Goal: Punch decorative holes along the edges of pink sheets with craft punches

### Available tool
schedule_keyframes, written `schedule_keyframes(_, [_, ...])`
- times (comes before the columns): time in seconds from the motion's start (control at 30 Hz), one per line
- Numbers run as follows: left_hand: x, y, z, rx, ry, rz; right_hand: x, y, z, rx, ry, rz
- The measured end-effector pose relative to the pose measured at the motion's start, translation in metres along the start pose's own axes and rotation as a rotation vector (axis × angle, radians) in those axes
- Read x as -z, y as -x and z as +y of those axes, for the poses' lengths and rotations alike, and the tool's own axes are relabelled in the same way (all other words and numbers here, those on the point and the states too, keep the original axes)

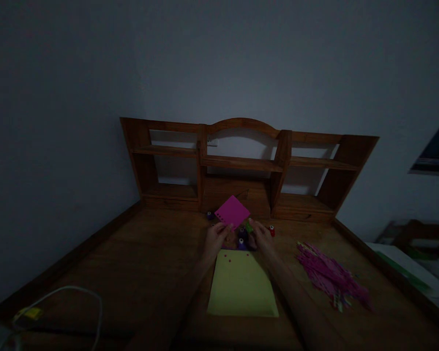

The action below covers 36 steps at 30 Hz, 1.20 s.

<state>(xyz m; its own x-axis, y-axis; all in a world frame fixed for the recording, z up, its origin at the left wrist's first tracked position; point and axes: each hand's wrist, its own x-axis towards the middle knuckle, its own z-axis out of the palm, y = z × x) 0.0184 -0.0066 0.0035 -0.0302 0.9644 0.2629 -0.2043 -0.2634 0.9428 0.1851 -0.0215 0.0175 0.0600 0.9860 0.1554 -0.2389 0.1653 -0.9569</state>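
My left hand (216,236) is closed, thumb and fingers pinching the bottom corner of a bright pink square of paper (233,211). Small dark holes run along the paper's lower left edge. My right hand (262,237) is closed around a small green object (249,226), whose kind is too dark to make out. Between the hands stand small dark purple pieces with pale tops (241,243). Below them lies a yellow sheet of paper (242,285), with a few tiny pink dots (229,261) near its top edge.
A wooden shelf unit (241,164) rises at the back of the wooden desk (146,263). To the right lies a heap of pink strips (329,273). A small red piece (272,231) sits beyond my right hand. At lower left are a white cable (76,288) and a yellow item (32,313).
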Motion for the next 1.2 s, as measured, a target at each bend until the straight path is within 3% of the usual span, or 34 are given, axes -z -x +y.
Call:
schedule_keyframes(0.53, [0.005, 0.0, 0.004, -0.094, -0.056, 0.016, -0.009, 0.006, 0.003, -0.099, -0.177, -0.16])
schedule_keyframes(1.07, [0.0, 0.001, 0.005, -0.124, -0.066, -0.007, -0.01, 0.009, -0.002, -0.112, -0.023, -0.257])
schedule_keyframes(1.2, [0.001, 0.003, 0.006, -0.149, -0.156, -0.014, -0.012, 0.009, -0.004, -0.134, 0.0, -0.244])
